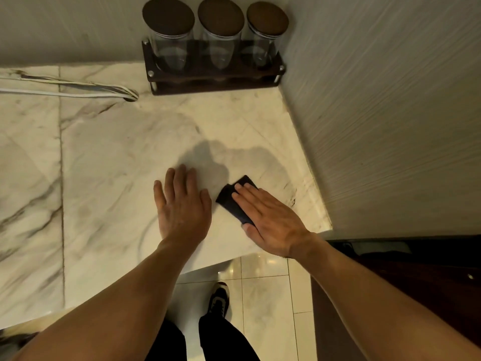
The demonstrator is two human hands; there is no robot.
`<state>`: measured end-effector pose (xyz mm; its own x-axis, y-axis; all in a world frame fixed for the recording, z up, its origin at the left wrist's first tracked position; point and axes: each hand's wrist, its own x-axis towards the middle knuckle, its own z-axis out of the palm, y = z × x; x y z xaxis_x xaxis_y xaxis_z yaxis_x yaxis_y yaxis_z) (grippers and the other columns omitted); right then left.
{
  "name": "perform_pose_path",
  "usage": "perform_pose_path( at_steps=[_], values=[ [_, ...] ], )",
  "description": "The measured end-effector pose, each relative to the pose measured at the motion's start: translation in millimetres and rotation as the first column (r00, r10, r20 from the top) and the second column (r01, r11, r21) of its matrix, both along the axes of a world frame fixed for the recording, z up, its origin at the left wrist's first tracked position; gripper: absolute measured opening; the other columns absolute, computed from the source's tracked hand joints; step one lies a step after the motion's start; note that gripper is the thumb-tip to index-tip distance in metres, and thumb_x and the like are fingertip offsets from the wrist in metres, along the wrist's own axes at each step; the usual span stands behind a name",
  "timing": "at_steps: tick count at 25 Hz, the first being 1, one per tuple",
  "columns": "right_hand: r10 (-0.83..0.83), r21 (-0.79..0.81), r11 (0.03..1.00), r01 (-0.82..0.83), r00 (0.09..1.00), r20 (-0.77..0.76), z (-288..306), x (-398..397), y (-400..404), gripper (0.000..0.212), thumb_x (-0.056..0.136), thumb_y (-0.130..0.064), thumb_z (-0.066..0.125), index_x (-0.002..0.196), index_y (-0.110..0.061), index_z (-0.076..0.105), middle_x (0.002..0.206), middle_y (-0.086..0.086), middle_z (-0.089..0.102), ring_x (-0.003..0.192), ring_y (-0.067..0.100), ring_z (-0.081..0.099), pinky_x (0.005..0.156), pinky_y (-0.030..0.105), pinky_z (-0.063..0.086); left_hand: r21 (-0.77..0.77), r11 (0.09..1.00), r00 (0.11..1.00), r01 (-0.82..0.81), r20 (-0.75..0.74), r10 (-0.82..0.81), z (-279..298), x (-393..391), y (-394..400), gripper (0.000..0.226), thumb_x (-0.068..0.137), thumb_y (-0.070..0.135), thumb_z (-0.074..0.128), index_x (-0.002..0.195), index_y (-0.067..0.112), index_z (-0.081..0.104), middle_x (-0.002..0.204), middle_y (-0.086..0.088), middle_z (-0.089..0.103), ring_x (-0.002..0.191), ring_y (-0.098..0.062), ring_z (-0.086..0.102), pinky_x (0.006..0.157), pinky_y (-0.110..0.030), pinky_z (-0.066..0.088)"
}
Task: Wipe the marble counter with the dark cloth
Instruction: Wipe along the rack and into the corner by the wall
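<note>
Lower centre of frame: right hand [270, 217] presses flat, fingers extended, on the dark cloth [234, 201]; left hand [182, 204] rests flat, fingers spread and empty, just beside it on the marble counter [104, 152]

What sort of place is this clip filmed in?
Probably a home kitchen corner: a marble counter against the wall, three lidded glass jars in a wooden rack, and a glossy tiled floor below.
</note>
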<state>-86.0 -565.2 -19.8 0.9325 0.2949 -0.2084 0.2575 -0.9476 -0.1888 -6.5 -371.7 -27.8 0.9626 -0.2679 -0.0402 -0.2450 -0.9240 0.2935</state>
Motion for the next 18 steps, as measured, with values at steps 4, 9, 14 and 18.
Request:
perform_pose_path(
  at_steps=[4,9,14,18],
  values=[
    [0.072,-0.020,0.997,-0.073,0.997,-0.009,-0.9,22.4,-15.1,0.063,0.099,-0.039,0.029,0.151,-0.019,0.000,0.160,0.000,-0.002,0.147,0.013,-0.004,0.119,0.032,0.003,0.041,0.999,1.000,-0.017,-0.026,0.018,0.9,1.9,-3.0,0.054,0.096,0.034,0.034,0.142,0.006,0.032,0.151,-0.018,0.033,0.141,-0.035,0.022,0.115,-0.056,0.014],
    [0.087,-0.024,0.996,-0.088,0.996,-0.012,-0.4,60.5,-28.2,0.064,0.098,-0.040,0.027,0.151,-0.019,-0.002,0.159,-0.001,-0.004,0.147,0.013,-0.005,0.119,0.032,0.001,0.094,0.996,0.999,-0.007,-0.051,0.011,5.5,1.6,-2.4,0.054,0.095,0.036,0.036,0.140,0.006,0.037,0.149,-0.018,0.038,0.139,-0.037,0.028,0.114,-0.057,0.019],
    [0.054,0.002,0.999,-0.054,0.999,-0.003,0.6,106.1,-35.7,0.064,0.097,-0.037,0.030,0.152,-0.014,0.006,0.158,0.000,-0.001,0.147,0.014,-0.001,0.119,0.034,0.005,0.087,0.996,0.998,-0.025,-0.056,0.030,7.5,3.8,-2.7,0.055,0.095,0.038,0.036,0.139,0.008,0.043,0.148,-0.017,0.041,0.140,-0.036,0.029,0.115,-0.056,0.020],
    [-0.014,-0.043,0.999,0.015,1.000,0.022,0.0,142.1,-38.9,0.063,0.098,-0.041,0.024,0.152,-0.015,0.004,0.161,0.003,0.002,0.147,0.014,-0.002,0.119,0.035,0.005,0.083,0.996,0.998,-0.030,-0.043,0.034,6.0,3.3,-2.7,0.055,0.095,0.038,0.038,0.140,0.009,0.045,0.149,-0.015,0.041,0.142,-0.034,0.028,0.116,-0.055,0.017]
  ],
)
